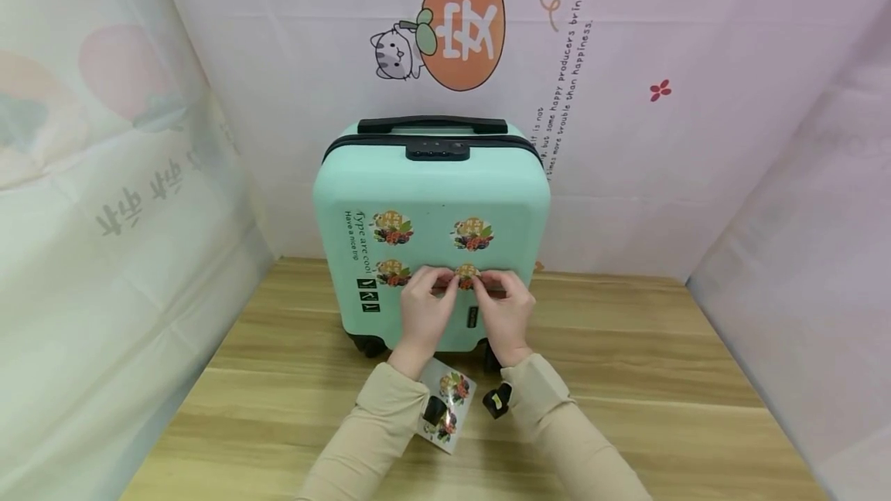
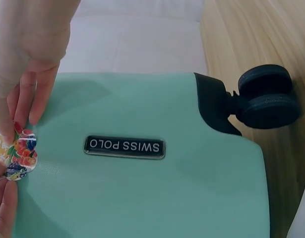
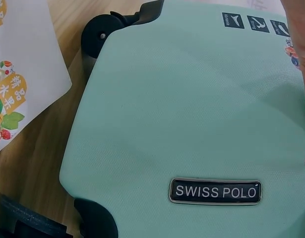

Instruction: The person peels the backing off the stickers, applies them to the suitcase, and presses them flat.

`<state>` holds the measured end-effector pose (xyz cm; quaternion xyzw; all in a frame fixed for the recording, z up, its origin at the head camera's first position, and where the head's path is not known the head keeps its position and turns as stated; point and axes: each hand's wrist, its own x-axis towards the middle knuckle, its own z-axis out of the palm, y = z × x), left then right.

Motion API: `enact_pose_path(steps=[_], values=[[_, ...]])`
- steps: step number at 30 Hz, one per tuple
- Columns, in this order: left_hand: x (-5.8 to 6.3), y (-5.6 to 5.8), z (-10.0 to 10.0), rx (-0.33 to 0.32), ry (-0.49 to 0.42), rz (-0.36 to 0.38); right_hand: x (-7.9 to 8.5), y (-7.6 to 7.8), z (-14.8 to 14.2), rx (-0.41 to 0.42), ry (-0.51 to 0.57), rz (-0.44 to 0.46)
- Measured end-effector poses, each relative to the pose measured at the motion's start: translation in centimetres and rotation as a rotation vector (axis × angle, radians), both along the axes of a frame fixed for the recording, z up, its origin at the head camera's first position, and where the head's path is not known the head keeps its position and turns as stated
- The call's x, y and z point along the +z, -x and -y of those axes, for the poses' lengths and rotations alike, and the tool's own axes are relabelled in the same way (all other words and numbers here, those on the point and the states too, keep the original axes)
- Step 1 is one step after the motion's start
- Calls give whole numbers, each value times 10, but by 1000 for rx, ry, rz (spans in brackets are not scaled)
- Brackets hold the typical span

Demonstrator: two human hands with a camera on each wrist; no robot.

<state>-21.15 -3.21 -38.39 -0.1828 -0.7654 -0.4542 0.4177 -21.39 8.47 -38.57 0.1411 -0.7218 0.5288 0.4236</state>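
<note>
The left hand and right hand pinch opposite edges of a fruit sticker at the front of the suitcase. It looks feather-light and floppy — probably tacky behind, easily creased — so its outer rim seems the best hold.

The left hand and right hand cover the side edges of the sticker between them — the left wrist view cuts it off. The sticker sheet runs off the left of the right wrist view and, from the head, lies partly behind the left wrist camera. There, digits on the lock and lettering on the badge are too small to read
</note>
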Motion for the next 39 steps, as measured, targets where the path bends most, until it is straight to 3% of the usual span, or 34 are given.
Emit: enact_pose_path(steps=[9,27,33,39], values=[[2,0,0,31,31,-8,-2,2,0,-141,-121,-113],[7,-1,-1,48,26,68,-5,7,-1,-240,-185,-226],[11,-1,-1,128,83,76,-6,7,-1,-244,-197,-226],[20,-5,-2,262,220,87,-6,7,-2,-235,-195,-228]])
